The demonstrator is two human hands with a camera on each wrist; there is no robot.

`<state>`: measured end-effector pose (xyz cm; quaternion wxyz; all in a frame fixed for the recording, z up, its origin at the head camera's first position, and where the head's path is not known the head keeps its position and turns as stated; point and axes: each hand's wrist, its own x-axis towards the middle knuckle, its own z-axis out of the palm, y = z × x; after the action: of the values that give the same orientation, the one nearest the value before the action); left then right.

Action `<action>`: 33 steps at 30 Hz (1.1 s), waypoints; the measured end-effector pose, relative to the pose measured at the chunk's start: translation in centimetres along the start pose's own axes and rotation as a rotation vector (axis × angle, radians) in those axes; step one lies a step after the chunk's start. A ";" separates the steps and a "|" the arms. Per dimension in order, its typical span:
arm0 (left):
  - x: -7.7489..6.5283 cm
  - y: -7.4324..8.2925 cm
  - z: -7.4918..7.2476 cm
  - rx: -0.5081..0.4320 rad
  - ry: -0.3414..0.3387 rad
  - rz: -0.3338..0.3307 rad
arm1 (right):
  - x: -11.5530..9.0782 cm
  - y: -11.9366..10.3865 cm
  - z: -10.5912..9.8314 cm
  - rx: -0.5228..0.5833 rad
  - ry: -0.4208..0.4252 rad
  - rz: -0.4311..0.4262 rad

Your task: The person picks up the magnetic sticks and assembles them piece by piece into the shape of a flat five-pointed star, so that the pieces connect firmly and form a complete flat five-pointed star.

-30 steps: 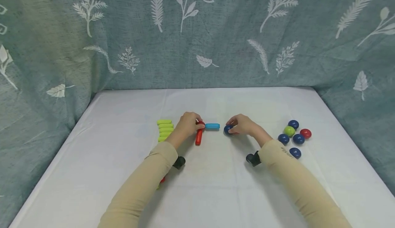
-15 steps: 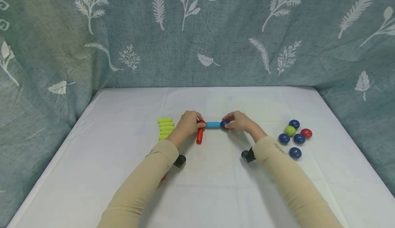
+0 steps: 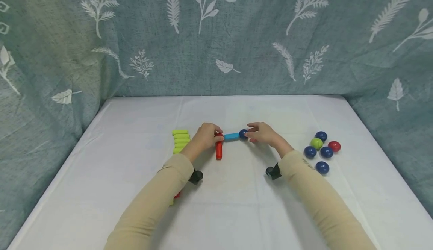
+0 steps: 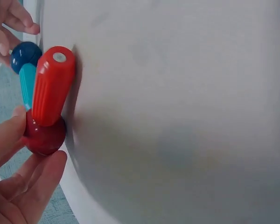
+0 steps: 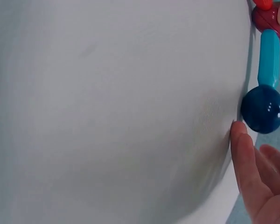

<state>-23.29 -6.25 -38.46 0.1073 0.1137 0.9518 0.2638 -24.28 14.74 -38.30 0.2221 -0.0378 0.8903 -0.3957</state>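
My left hand (image 3: 204, 137) pinches a dark red ball (image 4: 45, 139) between thumb and fingers. From that ball a red rod (image 3: 218, 151) points toward the near side, and a light blue rod (image 3: 231, 137) runs off to the right. A dark blue ball (image 3: 243, 134) sits at the far end of the blue rod, touching it. Beside this ball is my right hand (image 3: 265, 134), its fingers spread apart around the ball's right side. In the right wrist view a small gap shows between the fingertips (image 5: 239, 128) and the blue ball.
Several loose balls lie on the right, among them a green ball (image 3: 316, 143), a red ball (image 3: 334, 146) and a blue ball (image 3: 322, 167). A column of lime-green rods (image 3: 181, 140) lies left, partly behind my left arm. A white cloth (image 3: 236, 216) covers the table.
My right hand brought the blue ball leftward to the light blue rod's end, then its fingers spread off it. The blue rod now tilts slightly up to the right. The left hand stayed put.
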 end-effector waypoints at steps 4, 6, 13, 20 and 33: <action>-0.5 0.1 -0.3 0.045 0.001 0.001 | -0.2 0.1 -0.3 -0.033 -0.008 -0.013; -0.8 0.2 -0.3 0.058 -0.002 -0.004 | -0.4 0.2 -0.4 -0.042 -0.011 -0.014; -1.8 0.7 -0.2 0.048 0.004 -0.028 | -0.7 0.7 -0.3 -0.055 -0.044 -0.034; -2.3 1.0 -0.1 0.028 -0.001 -0.067 | -1.3 0.7 -0.1 -0.066 -0.090 -0.091; -2.6 1.8 0.6 0.030 -0.007 -0.080 | -2.1 0.7 0.6 -0.047 -0.253 -0.155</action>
<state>-20.35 -5.19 -37.62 0.1196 0.0779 0.9591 0.2445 -22.04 15.32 -38.36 0.3004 -0.1611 0.8586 -0.3829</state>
